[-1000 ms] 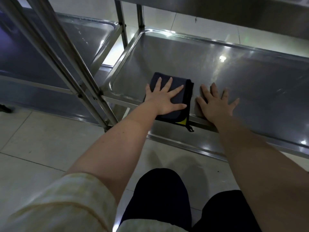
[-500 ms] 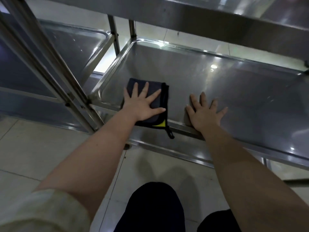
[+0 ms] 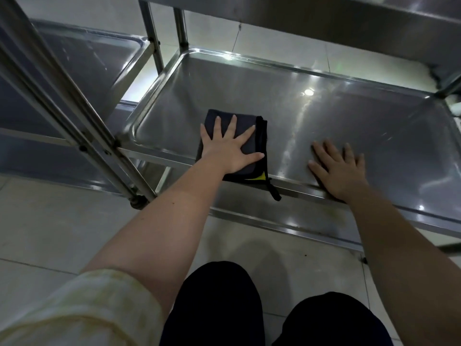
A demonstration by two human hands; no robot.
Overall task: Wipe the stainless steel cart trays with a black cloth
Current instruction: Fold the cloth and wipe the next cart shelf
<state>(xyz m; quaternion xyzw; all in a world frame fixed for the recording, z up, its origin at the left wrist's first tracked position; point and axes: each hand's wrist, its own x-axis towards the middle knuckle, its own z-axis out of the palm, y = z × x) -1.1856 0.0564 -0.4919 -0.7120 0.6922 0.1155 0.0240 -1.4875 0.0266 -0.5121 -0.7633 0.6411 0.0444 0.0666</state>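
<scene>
— Where is the black cloth (image 3: 252, 146) now?

— Folded flat on the tray (image 3: 324, 116), its near edge lapping over the tray's near rim (image 3: 299, 188). Its hang loop (image 3: 273, 192) dangles below that rim. My left grip (image 3: 228, 152) lies on top, fingers wide and straight, pressing rather than clutching.

— And the other one?

— My right grip (image 3: 339, 171) is flat too, fingers spread, holding nothing. Its heel is on the same rim and its fingers reach past it onto bare steel.

— What has changed?

— A second ago that grip sat just beside the cloth along the rim. Now a clear stretch of rim lies between them. The cloth has only shifted sideways along the rim and has not gone deeper.

— What does that mean for the job?

— I judge this tray is barely begun, with only the strip by the rim covered. A pale streak runs back from the rim between my grips, and I can't tell whether it is smear or glare. Long strokes away from the rim come next.
</scene>
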